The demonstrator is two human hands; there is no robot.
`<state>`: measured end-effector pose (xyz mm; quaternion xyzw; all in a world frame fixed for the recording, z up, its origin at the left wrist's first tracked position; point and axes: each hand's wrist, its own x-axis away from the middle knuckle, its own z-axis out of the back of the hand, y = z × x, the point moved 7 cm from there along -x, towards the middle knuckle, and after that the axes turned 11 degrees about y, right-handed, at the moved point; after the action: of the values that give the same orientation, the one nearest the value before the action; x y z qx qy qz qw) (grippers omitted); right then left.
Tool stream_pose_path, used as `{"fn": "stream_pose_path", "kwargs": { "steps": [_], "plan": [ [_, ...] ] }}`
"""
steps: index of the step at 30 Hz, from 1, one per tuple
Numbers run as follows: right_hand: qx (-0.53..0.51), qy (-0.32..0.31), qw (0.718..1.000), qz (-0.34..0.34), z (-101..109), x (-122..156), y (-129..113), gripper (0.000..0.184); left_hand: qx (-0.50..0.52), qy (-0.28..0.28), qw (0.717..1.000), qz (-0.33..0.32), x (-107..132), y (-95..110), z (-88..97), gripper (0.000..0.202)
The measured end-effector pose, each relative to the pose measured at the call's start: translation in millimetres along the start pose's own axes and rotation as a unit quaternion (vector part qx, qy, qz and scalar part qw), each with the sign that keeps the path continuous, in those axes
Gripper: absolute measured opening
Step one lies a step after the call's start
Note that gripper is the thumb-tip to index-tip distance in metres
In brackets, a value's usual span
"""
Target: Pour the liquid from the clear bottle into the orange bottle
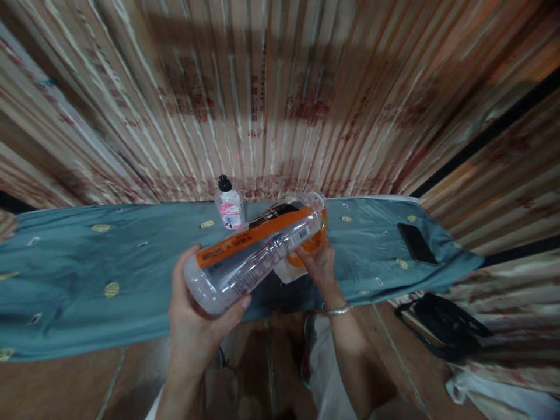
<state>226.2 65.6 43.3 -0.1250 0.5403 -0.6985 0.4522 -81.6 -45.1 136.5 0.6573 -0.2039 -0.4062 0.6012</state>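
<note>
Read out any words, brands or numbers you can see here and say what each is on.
No text can be quoted.
Clear bottle in the left hand: orange label print and barcode, too blurred.
Small pump bottle: pink label, too small.
Curtain: reddish marks, blurred.
Orange container in the right hand: no print visible.

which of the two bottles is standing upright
The small black-capped bottle with the pink label, upright on the teal cloth; the large orange-labelled bottle lies tilted in the left hand.

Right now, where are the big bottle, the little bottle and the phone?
big bottle [249, 236], head view, on its orange label.
little bottle [230, 213], head view, on its pink label.
phone [416, 244], head view, middle of its face.
</note>
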Motion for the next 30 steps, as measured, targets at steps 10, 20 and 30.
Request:
{"fn": "stream_pose_path", "kwargs": {
  "steps": [10,20,30],
  "plan": [
    [-0.003,-0.004,0.998,0.055,-0.4,0.1,2.5,0.071,-0.004,-0.003,1.0,-0.003,-0.2,3.0,0.0,0.098],
    [0.001,-0.016,0.997,0.077,0.4,-0.2,3.3,0.07,0.001,-0.004,1.0,-0.002,0.2,2.6,0.1,0.099],
    [0.009,-0.013,0.999,0.051,2.8,-1.7,4.2,0.084,-0.007,-0.004,1.0,-0.001,-0.7,3.5,0.8,0.099]
  ]
}}
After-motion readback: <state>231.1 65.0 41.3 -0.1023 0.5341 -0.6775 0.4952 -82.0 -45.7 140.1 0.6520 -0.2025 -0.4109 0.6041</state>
